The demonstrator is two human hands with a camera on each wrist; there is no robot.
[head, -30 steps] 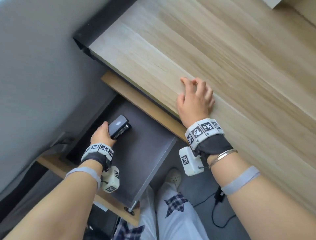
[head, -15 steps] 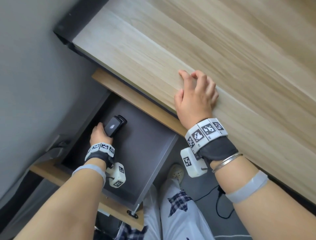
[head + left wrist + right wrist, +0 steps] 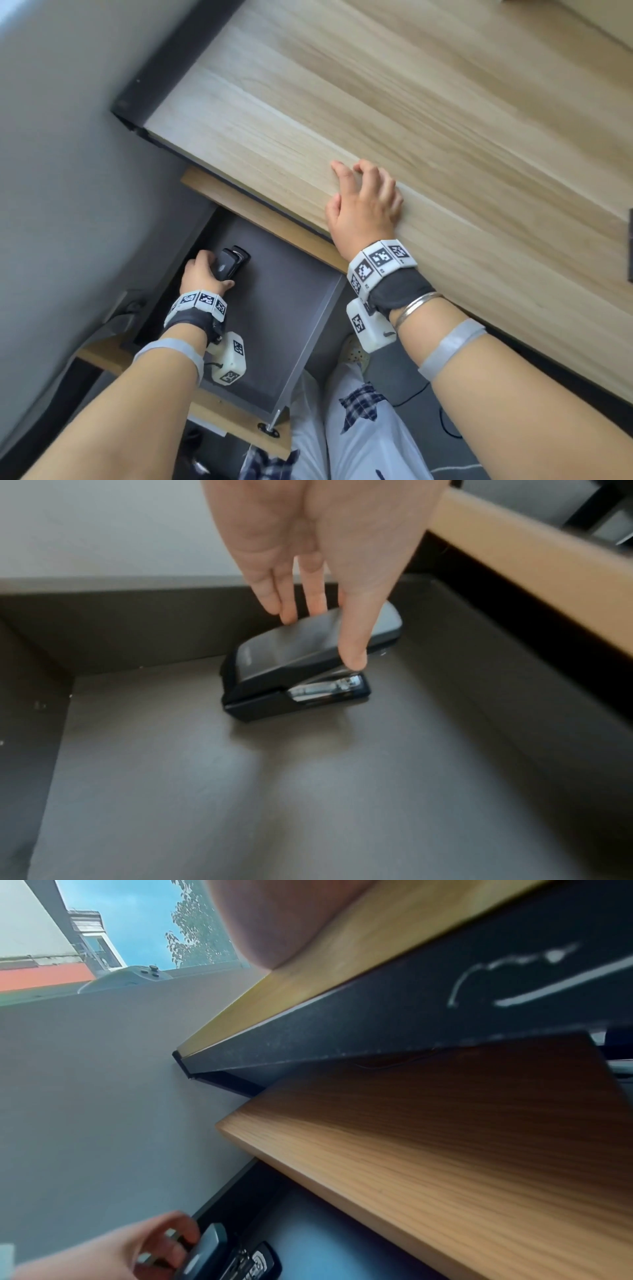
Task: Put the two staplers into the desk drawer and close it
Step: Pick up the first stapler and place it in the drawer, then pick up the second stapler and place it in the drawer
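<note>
A black stapler (image 3: 228,268) lies at the back left of the open dark grey drawer (image 3: 291,325). In the left wrist view the stapler (image 3: 291,669) sits flat on the drawer floor (image 3: 240,791), its metal staple track facing the camera. My left hand (image 3: 202,274) pinches it from above, the thumb on its near side and the fingers on its far side. My right hand (image 3: 366,202) rests on the front edge of the wooden desk top (image 3: 411,120), fingers loosely curled, holding nothing. A second stapler is not in view.
A wooden shelf edge (image 3: 260,212) overhangs the back of the drawer. A grey wall (image 3: 68,171) runs close along the drawer's left side. Below are the person's legs (image 3: 342,428), a shoe and a black cable on the floor.
My left hand has carried the stapler down and toward the drawer's back left, where it now rests on the floor. The right hand has stayed on the desk edge.
</note>
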